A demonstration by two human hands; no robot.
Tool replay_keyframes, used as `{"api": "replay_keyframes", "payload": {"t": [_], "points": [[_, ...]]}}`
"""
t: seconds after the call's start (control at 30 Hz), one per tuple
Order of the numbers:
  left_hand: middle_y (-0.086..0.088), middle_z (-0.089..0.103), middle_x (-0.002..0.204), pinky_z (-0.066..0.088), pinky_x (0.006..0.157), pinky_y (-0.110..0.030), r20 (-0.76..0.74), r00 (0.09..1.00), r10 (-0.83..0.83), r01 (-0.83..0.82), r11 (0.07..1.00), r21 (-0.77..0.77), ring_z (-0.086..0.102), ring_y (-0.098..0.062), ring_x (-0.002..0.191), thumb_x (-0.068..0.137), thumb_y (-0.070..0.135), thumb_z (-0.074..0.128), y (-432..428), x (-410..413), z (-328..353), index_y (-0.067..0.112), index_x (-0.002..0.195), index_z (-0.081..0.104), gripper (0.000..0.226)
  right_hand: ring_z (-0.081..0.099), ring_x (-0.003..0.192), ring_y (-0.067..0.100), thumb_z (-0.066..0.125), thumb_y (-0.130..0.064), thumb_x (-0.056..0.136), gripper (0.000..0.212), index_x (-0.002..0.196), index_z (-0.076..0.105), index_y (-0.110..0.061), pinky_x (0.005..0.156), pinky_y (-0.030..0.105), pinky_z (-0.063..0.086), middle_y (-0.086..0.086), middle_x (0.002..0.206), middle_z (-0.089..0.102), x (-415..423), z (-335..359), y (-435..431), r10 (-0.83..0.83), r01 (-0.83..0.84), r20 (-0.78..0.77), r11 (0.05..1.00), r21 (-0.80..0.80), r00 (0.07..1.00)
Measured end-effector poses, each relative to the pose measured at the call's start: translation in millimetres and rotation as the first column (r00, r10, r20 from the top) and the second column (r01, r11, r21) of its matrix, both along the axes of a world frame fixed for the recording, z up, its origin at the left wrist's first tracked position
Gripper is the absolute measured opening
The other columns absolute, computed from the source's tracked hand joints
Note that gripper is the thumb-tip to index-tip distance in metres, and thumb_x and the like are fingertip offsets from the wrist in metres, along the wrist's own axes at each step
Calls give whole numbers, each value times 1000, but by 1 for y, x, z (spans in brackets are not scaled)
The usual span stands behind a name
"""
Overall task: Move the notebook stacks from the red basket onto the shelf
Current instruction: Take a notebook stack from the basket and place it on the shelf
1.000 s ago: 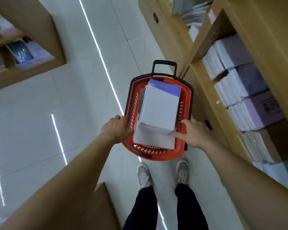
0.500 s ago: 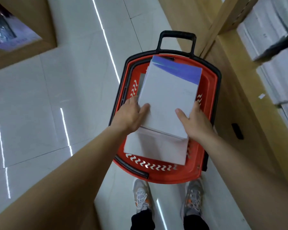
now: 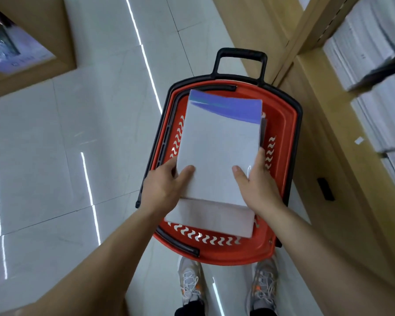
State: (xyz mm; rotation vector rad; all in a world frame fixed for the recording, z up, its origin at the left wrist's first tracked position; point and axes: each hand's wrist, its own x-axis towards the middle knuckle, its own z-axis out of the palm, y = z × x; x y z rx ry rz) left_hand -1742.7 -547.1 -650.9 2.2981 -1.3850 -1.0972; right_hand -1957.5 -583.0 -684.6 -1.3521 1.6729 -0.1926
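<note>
- The white tiled floor (image 3: 55, 156) filled most of my feed, with thin bright light streaks across it.
- A wooden shelf (image 3: 328, 124) ran down the right side, with shelved white stacks (image 3: 363, 42) packed on it.
- The red basket (image 3: 281, 119) stood on the floor just beside the shelf, its black pull handle (image 3: 241, 53) at the far end.
- The top notebook stack (image 3: 219, 147), white with a purple band at its far end, sat over the basket above a pinkish lower stack (image 3: 212, 217). I could not tell whether the two touched.
- The left hand (image 3: 164, 188) gripped the top notebook stack at its near left corner, thumb on the cover.
- The right hand (image 3: 258, 185) gripped the near right corner, thumb on top and fingers along the side edge.
- Two grey sneakers (image 3: 189, 281) stood by the basket's near rim.
</note>
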Motion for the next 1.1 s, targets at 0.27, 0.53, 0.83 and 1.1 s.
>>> {"api": "replay_keyframes", "payload": {"t": [0.27,0.53,0.83,1.1], "points": [[13,56,109,51,74,-28,72,991,110,-113,993,36,60,-12,92,86,64,61,7,-22,-1,24,126,46,58,54,130,26,42,-69,77,93,154,8,-31,107,51,45,0,153,46,1,-3,4,-51,47,63,997,57,997],[8,58,116,60,84,-42,-57,941,334,-333,943,28,63,-13,100,71,69,61,33,-39,-2,31,120,43,64,48,133,32,56,-40,93,87,159,2,-22,105,44,44,8,157,36,10,13,27,-66,71,-47,992,102,997],[11,57,108,47,66,-18,-197,914,355,-324,930,172,61,-7,91,83,45,74,58,-36,7,26,113,45,46,56,124,20,61,-64,80,85,147,22,-30,102,46,49,0,143,51,-13,16,69,-258,240,78,952,191,963],[11,62,108,55,76,-28,-237,890,390,-353,917,184,67,-12,92,79,66,68,51,-47,-10,35,121,38,60,63,108,-2,76,-45,84,72,146,41,-36,95,29,52,-16,126,65,-17,-11,57,-345,337,183,938,76,920]]}}
